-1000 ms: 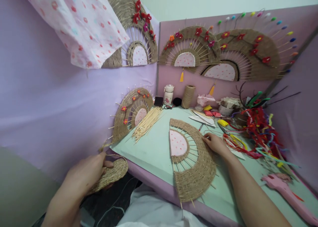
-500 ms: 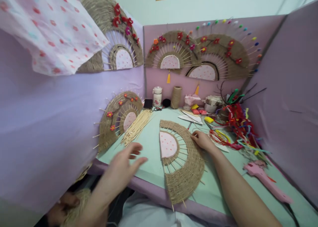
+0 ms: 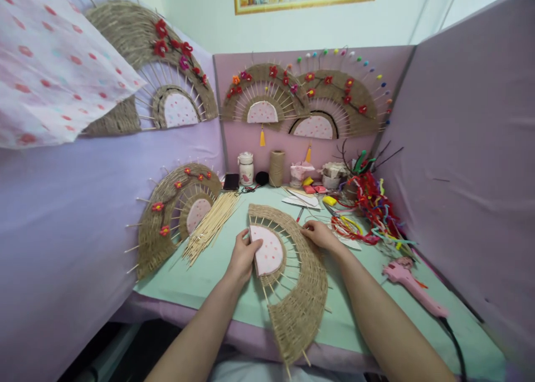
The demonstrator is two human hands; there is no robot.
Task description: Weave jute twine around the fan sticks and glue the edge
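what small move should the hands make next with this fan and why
I'd probably slide the fan a little farther onto the table: its lower end seems to reach past the near edge, and both hands are placed to guide it, the left hand at the straight side with its thumb on the dotted cloth, the right hand at the curved rim.

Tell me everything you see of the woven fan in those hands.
The woven fan looks made of brown cord over thin sticks that cross an open gap and poke past the outer edge. Its half-circle center is pale pink with red dots. Straight side facing left, it's over the green tabletop; the left hand grips that side, thumb on the center; the right hand holds the outer edge.
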